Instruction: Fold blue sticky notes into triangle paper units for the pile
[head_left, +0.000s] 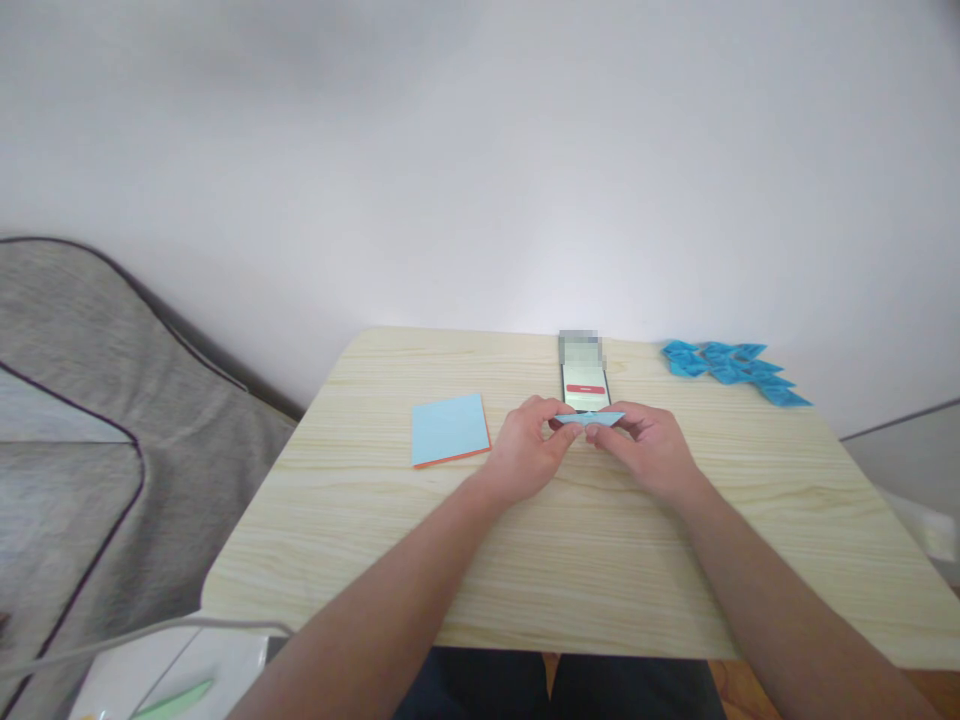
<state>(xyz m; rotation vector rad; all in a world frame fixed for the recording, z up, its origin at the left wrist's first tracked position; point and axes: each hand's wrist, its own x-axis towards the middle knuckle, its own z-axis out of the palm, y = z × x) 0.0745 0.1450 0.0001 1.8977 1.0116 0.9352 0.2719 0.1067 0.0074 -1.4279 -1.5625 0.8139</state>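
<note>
A small piece of folded light blue paper (pixel 590 418), narrow and pointed at both ends, is pinched between my two hands above the table. My left hand (pixel 531 447) grips its left part with thumb and fingers. On the right part, my right hand (pixel 649 447) does the same, and the two thumbs almost meet at the middle of the near edge. Just behind the paper lies a phone (pixel 583 375) with a lit screen showing a red bar. To the left rests a square stack of paper (pixel 450 430), light blue on top with an orange-red edge.
Several folded blue paper pieces (pixel 731 365) lie at the back right of the wooden table (pixel 360 520). A white wall (pixel 480 160) rises behind it. Grey fabric furniture (pixel 187 420) stands at the left, and a pale cable (pixel 150 630) crosses the lower left.
</note>
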